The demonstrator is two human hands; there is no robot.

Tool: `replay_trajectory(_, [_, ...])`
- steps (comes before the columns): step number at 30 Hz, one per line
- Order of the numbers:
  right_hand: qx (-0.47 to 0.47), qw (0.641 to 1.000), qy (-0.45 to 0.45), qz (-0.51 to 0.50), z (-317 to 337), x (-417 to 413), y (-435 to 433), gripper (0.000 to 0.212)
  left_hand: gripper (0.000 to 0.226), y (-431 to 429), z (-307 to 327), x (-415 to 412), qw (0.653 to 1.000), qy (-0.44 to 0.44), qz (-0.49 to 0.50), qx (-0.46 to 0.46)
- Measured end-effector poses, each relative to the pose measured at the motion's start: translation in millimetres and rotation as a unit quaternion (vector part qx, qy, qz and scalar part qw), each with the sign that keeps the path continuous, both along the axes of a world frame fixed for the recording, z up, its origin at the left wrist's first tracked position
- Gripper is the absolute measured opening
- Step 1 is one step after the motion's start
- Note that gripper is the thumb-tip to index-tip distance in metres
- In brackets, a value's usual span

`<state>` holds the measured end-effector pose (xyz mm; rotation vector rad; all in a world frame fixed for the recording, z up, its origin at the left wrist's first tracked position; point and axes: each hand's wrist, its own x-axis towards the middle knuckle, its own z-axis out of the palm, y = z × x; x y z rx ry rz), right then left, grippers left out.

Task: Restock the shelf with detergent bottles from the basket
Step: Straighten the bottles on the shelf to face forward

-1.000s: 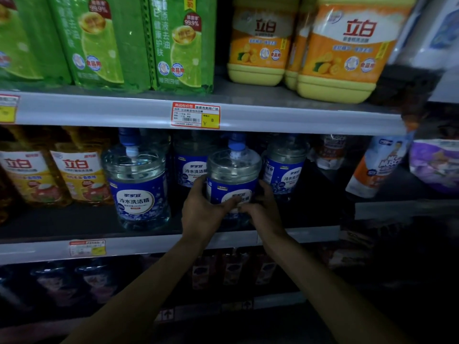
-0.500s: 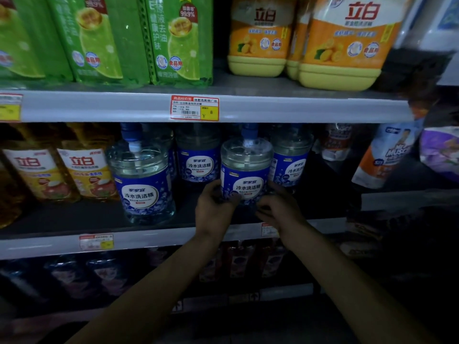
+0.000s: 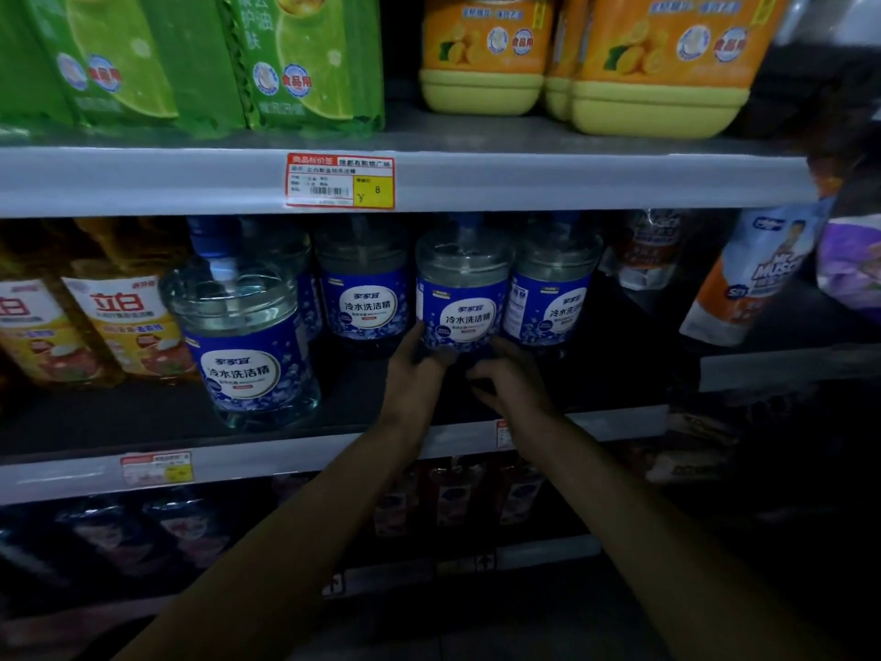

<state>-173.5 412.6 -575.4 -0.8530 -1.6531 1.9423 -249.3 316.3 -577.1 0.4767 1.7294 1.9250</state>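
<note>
A clear detergent bottle [image 3: 460, 298] with a blue label and blue cap stands on the middle shelf [image 3: 286, 458], in a row between two like bottles [image 3: 364, 298] [image 3: 553, 298]. My left hand [image 3: 414, 374] holds its lower left side, fingers up along the label and thumb under its front. Just short of the bottle's base, my right hand [image 3: 512, 381] hovers with loosely curled fingers and holds nothing. Another such bottle [image 3: 243, 345] stands nearer the shelf's front at left. The basket is out of view.
Yellow-labelled bottles [image 3: 119, 317] stand at the left of the same shelf, pouches [image 3: 753, 279] at the right. The shelf above [image 3: 429, 181] carries green packs [image 3: 305, 59] and orange-yellow jugs [image 3: 653, 64]. Dark bottles fill the lower shelf [image 3: 157, 527].
The bottle has moved back on the shelf into line with its neighbours. My right hand has come off it and drawn back; my left hand has slid down to its base.
</note>
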Motion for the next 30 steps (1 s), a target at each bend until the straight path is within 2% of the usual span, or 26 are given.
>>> replay_trajectory(4, [0.02, 1.0, -0.012, 0.007, -2.1, -10.4, 2.5, 0.065, 0.058, 8.0, -0.1, -5.1, 1.0, -0.018, -0.008, 0.013])
replay_trajectory(11, [-0.005, 1.0, 0.005, 0.005, -1.1, -19.6, 11.0, 0.057, 0.046, 18.6, -2.3, -14.5, 1.0, -0.014, -0.01, -0.003])
replay_trajectory(20, [-0.01, 1.0, -0.01, -0.014, -3.4, -28.6, 16.8, 0.059, 0.053, 24.1, -5.8, -20.3, 0.999, 0.018, -0.032, -0.018])
replay_trajectory(27, [-0.01, 1.0, -0.022, -0.004, -3.1, -28.9, 16.4, 0.08, 0.076, 23.8, -6.6, -15.7, 0.999, 0.025, -0.035, -0.022])
replay_trajectory(30, [-0.01, 1.0, -0.016, 0.002, -3.8, -30.1, 17.4, 0.081, 0.06, 23.2, -7.0, -14.9, 0.999, 0.015, -0.03, -0.008])
